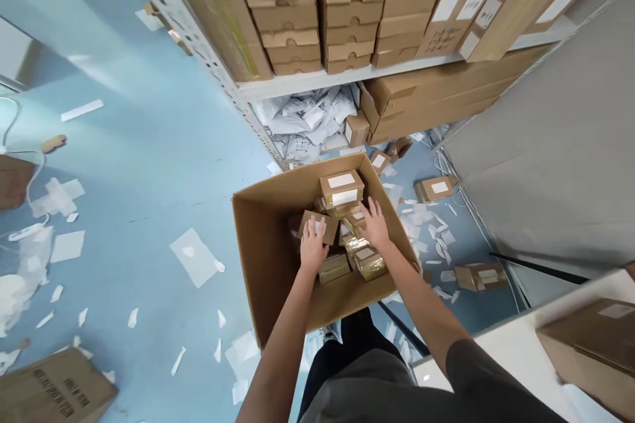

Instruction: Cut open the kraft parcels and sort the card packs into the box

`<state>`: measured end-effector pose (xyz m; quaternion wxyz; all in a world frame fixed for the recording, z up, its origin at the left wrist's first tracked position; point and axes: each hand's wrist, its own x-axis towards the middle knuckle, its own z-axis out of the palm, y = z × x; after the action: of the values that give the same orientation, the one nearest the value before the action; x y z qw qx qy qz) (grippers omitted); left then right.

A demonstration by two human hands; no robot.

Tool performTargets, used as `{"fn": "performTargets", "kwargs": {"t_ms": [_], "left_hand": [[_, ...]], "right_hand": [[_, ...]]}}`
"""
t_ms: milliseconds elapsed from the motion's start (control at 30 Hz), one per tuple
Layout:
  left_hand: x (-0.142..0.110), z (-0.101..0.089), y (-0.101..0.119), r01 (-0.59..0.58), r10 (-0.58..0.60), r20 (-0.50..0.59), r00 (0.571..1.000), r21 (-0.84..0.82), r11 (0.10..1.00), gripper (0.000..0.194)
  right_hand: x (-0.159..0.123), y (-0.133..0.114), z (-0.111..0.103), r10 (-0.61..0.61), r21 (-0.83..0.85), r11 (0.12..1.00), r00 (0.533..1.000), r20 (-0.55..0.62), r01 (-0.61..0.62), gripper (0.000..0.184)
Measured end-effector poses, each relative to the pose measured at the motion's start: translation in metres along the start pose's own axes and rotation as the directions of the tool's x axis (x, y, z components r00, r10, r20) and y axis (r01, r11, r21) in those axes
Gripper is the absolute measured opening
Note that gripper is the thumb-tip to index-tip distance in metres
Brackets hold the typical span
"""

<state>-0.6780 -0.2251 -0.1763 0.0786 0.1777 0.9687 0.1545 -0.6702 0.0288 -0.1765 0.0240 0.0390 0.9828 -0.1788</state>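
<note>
Below me a large open cardboard carton (pixel 265 264) holds several small brown boxes, some wrapped in shiny tape. My left hand (pixel 313 248) lies with stretched fingers on a small labelled box (pixel 325 232) inside, its thumb at the near side. My right hand (pixel 376 226) is spread over the right part of the pile, close to a taped box (pixel 353 241). Behind the hands, a box with two white labels (pixel 342 188) sits highest. Near the carton's front wall are another taped box (pixel 370 264) and a plain small box (pixel 334 268).
A metal shelf (pixel 278 84) ahead bears stacked flat boxes (pixel 354 13) and, lower down, white plastic parcels (pixel 310 115). Paper scraps litter the blue floor (pixel 149 178). Small boxes (pixel 436 188) lie to the right, beside a grey wall (pixel 546 145). A printed carton (pixel 57 386) stands lower left.
</note>
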Motion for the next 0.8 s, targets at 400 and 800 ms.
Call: {"fn": "performTargets", "kwargs": {"t_ms": [400,800], "left_hand": [[0.182,0.135,-0.015,-0.038,0.027,0.103,0.994,0.108,0.993,0.091],[0.19,0.133,-0.029,-0.154,0.152,0.028,0.988,0.05,0.987,0.085]], "right_hand": [[0.136,0.08,0.125,-0.068,-0.131,0.986,0.967,0.245,0.103,0.12],[0.139,0.085,0.139,-0.108,-0.195,0.974,0.993,0.045,0.115,0.101]]}}
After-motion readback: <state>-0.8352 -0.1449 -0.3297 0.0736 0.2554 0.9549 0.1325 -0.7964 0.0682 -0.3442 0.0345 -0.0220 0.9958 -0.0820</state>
